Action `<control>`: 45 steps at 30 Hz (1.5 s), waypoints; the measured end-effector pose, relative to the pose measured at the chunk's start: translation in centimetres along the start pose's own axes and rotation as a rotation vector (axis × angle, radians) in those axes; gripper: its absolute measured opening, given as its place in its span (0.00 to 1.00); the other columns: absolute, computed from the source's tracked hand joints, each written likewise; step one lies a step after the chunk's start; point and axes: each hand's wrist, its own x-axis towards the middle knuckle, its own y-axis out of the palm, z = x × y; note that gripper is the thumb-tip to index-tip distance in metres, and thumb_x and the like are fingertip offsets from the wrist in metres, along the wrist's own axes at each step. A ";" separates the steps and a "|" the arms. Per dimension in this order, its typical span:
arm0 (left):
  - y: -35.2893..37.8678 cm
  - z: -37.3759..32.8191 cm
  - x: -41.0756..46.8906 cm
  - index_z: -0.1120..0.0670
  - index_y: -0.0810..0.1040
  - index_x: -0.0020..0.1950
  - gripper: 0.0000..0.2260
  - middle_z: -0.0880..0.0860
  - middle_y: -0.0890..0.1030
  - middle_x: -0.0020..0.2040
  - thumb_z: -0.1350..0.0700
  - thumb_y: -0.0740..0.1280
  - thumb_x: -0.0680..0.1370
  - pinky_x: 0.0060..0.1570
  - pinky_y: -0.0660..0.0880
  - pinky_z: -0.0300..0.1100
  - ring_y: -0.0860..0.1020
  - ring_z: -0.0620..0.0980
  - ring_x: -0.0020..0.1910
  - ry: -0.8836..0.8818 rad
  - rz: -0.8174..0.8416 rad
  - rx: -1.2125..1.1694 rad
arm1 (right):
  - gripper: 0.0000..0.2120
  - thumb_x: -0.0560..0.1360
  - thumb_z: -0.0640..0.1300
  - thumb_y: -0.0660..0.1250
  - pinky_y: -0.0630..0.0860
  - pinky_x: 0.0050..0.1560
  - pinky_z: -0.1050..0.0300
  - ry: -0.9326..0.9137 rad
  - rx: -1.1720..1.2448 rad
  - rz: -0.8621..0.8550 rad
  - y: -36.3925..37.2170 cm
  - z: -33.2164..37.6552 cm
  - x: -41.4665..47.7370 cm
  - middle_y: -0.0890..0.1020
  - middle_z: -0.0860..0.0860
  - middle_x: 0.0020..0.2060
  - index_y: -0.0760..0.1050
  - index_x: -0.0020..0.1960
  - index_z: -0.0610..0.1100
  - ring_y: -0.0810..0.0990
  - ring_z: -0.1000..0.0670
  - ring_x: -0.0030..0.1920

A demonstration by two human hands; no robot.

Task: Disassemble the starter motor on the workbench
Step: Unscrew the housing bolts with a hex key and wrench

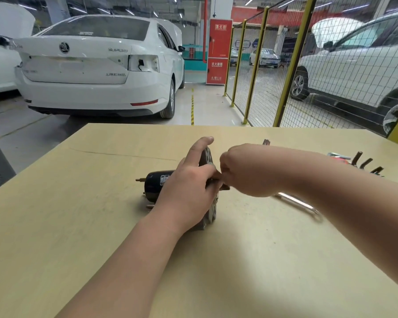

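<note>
The starter motor (155, 185) lies on its side in the middle of the wooden workbench (78, 203). Its black cylindrical body points left with small studs sticking out, and its grey metal end housing (210, 212) faces right. My left hand (189, 187) grips the motor over the join of body and housing, index finger stretched up along the flange. My right hand (244, 171) is curled at the right face of the housing, fingers pinching something small there. What it pinches is hidden by the hand.
A shiny metal wrench (301, 204) lies on the bench under my right forearm. Several dark hex keys (365, 165) and a small red-and-silver tool (339, 157) sit at the right edge. A small metal part (266, 142) lies behind my right wrist. Cars and a yellow mesh fence stand beyond.
</note>
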 end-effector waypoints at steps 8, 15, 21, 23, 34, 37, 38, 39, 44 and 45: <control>-0.1 0.1 -0.3 0.49 0.82 0.51 0.06 0.34 0.49 0.76 0.51 0.67 0.78 0.49 0.66 0.39 0.68 0.45 0.67 0.016 0.017 0.004 | 0.09 0.77 0.47 0.62 0.61 0.27 0.58 0.062 -0.111 -0.119 0.2 0.4 0.1 0.74 0.51 0.38 0.66 0.38 0.49 0.75 0.47 0.37; 0.1 0.0 -0.1 0.51 0.81 0.47 0.03 0.35 0.55 0.74 0.54 0.68 0.77 0.52 0.74 0.47 0.70 0.47 0.66 -0.003 -0.023 -0.018 | 0.13 0.81 0.47 0.55 0.64 0.28 0.60 -0.050 -0.159 0.029 0.5 0.0 0.2 0.73 0.50 0.37 0.76 0.51 0.42 0.74 0.49 0.36; -0.1 0.2 -0.1 0.51 0.82 0.54 0.09 0.37 0.49 0.76 0.51 0.64 0.80 0.52 0.67 0.41 0.69 0.49 0.66 0.036 0.032 0.025 | 0.16 0.77 0.48 0.61 0.61 0.26 0.59 0.084 -0.089 -0.128 0.0 0.2 0.2 0.70 0.52 0.32 0.61 0.33 0.49 0.70 0.51 0.30; -0.2 0.2 -0.1 0.52 0.83 0.52 0.08 0.39 0.52 0.77 0.53 0.64 0.80 0.54 0.69 0.43 0.70 0.50 0.65 0.035 0.029 0.011 | 0.17 0.77 0.48 0.62 0.60 0.26 0.58 0.099 -0.099 -0.127 0.2 0.5 0.4 0.70 0.51 0.33 0.59 0.32 0.49 0.70 0.51 0.30; -0.2 0.3 -0.1 0.50 0.80 0.53 0.07 0.38 0.50 0.77 0.51 0.64 0.79 0.53 0.68 0.44 0.67 0.48 0.68 0.022 0.039 0.026 | 0.15 0.76 0.45 0.62 0.61 0.26 0.60 0.097 -0.116 -0.097 -0.2 0.7 0.4 0.71 0.51 0.31 0.62 0.32 0.49 0.70 0.51 0.29; -0.2 0.2 -0.1 0.52 0.82 0.51 0.06 0.41 0.53 0.77 0.54 0.65 0.79 0.57 0.71 0.48 0.70 0.51 0.65 0.024 0.032 -0.002 | 0.16 0.76 0.48 0.62 0.61 0.26 0.59 0.089 -0.092 -0.100 -0.3 0.6 0.4 0.71 0.51 0.32 0.61 0.33 0.49 0.70 0.51 0.30; -0.2 0.2 -0.1 0.53 0.82 0.49 0.05 0.41 0.55 0.76 0.55 0.67 0.78 0.57 0.72 0.49 0.70 0.50 0.66 0.011 0.021 -0.011 | 0.14 0.77 0.49 0.60 0.61 0.26 0.59 0.065 -0.082 -0.061 -0.3 0.4 0.4 0.71 0.51 0.32 0.65 0.34 0.48 0.70 0.51 0.30; 0.0 0.1 -0.1 0.53 0.82 0.48 0.04 0.40 0.56 0.76 0.56 0.68 0.78 0.56 0.73 0.50 0.69 0.49 0.67 -0.004 0.006 -0.019 | 0.12 0.79 0.49 0.59 0.61 0.26 0.59 0.035 -0.083 -0.017 -0.3 0.3 0.3 0.72 0.50 0.32 0.70 0.38 0.46 0.70 0.51 0.30; 0.0 0.2 -0.2 0.49 0.80 0.51 0.04 0.35 0.52 0.75 0.53 0.68 0.77 0.59 0.72 0.48 0.65 0.45 0.71 -0.011 0.013 -0.036 | 0.12 0.77 0.43 0.60 0.61 0.25 0.59 0.057 -0.109 -0.015 -0.5 0.2 0.1 0.71 0.51 0.31 0.67 0.36 0.49 0.69 0.52 0.29; -0.1 0.4 -0.2 0.49 0.81 0.54 0.07 0.34 0.49 0.75 0.52 0.68 0.78 0.61 0.71 0.48 0.63 0.45 0.72 0.004 0.036 -0.016 | 0.15 0.76 0.44 0.61 0.61 0.26 0.59 0.087 -0.099 -0.059 -0.5 0.4 0.1 0.71 0.52 0.31 0.62 0.33 0.50 0.69 0.52 0.29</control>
